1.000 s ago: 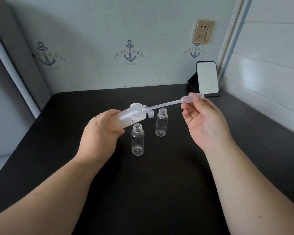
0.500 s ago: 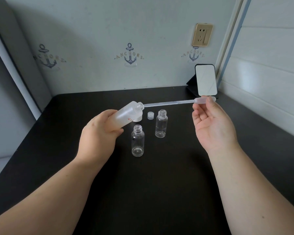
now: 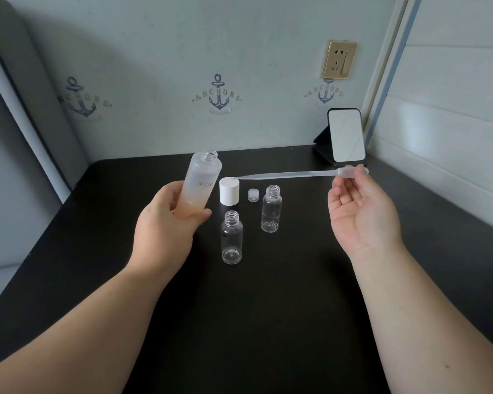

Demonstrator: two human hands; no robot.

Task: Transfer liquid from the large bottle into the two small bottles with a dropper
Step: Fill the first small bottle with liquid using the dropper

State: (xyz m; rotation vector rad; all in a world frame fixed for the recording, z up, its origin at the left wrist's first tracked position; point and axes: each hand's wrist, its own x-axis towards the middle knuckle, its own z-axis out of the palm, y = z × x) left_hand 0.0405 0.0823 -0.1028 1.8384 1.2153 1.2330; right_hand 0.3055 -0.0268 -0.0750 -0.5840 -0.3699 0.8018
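Note:
My left hand [image 3: 165, 231] grips the large frosted bottle [image 3: 201, 184] near its base, holding it almost upright and uncapped above the black table [image 3: 268, 308]. My right hand [image 3: 359, 211] pinches the bulb of a clear plastic dropper [image 3: 296, 174], which lies nearly level with its tip pointing left over the white cap [image 3: 229, 191]. Two small clear bottles stand open on the table: one [image 3: 231, 237] nearer me, the other [image 3: 271, 209] further right. Both look empty.
A small clear cap [image 3: 253, 195] sits between the white cap and the right small bottle. A standing mirror [image 3: 345, 135] is at the back right corner, near the wall. Walls close off the back and right sides.
The dropper tip has come out of the large bottle's mouth and moved right. My left hand has tipped the large bottle from slanted to nearly upright, uncovering the white cap behind it.

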